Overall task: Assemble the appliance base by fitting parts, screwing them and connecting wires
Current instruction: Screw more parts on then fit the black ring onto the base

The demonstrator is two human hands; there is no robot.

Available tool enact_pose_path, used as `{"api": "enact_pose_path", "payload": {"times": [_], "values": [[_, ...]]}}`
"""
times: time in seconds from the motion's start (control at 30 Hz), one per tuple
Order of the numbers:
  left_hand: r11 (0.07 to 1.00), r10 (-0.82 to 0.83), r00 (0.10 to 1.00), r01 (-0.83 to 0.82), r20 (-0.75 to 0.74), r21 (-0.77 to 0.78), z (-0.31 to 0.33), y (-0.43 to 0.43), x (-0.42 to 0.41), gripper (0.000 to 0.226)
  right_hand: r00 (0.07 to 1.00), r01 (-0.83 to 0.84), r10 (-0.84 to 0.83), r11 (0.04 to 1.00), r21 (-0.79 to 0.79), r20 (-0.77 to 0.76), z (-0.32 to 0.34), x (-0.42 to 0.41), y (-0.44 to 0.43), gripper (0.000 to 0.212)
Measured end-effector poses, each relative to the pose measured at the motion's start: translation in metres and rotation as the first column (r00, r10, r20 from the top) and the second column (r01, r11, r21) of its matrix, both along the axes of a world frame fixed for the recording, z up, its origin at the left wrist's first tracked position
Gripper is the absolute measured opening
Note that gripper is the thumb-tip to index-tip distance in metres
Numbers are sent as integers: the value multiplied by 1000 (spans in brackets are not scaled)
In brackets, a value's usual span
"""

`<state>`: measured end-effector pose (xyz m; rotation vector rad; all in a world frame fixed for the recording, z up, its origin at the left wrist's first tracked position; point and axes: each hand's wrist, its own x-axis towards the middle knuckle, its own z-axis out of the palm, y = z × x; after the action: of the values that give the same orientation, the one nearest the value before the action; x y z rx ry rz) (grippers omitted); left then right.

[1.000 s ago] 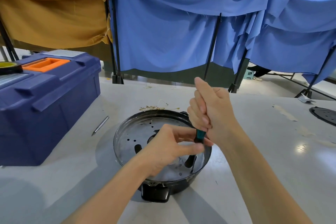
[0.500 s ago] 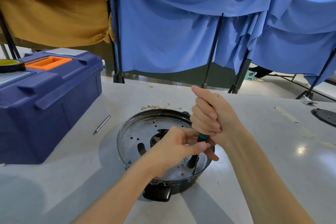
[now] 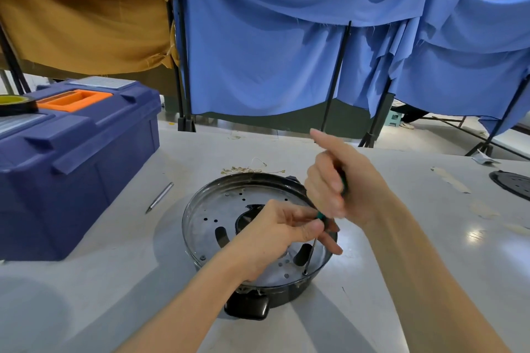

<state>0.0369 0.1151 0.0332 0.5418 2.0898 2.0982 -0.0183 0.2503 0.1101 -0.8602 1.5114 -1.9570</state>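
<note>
Worktop (image 3: 401, 281): blue toolbox (image 3: 71, 169) at left. Appliance base (image 3: 209, 206) at ctr, metal plate up. R hand (image 3: 341, 183) grip clenched on screwdriver (image 3: 320, 215) handle; L hand (image 3: 275, 235) grip pinching it just below. Tip in hole at plate's near-right edge. Metal rod (image 3: 160, 197) btwn toolbox & base.

The appliance base (image 3: 229, 226) is set on the table (image 3: 114, 281), with the toolbox (image 3: 71, 166) placed to its left and a tape roll (image 3: 17, 104) laid on the toolbox lid. A metal pin (image 3: 159, 198) is found between toolbox and base, loose wires (image 3: 249, 170) just behind the base, a disc (image 3: 513, 183) far right. A screwdriver (image 3: 319, 215) is held over the base's right side.
</note>
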Motion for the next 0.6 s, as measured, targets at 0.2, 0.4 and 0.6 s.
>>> {"api": "enact_pose_path", "payload": {"times": [0.2,0.4,0.6], "values": [[999,47,999,-47,-6,9,1,1,-1,21,889,442,-455,880,-171,-46,-13,12,-16,67],[994,90,995,-92,34,51,1,1,0,18,652,707,-731,682,-189,-200,-23,20,-35,71],[999,28,999,-28,18,-20,3,2,3,18,987,-135,145,983,-127,70,-7,-3,-1,66]]}}
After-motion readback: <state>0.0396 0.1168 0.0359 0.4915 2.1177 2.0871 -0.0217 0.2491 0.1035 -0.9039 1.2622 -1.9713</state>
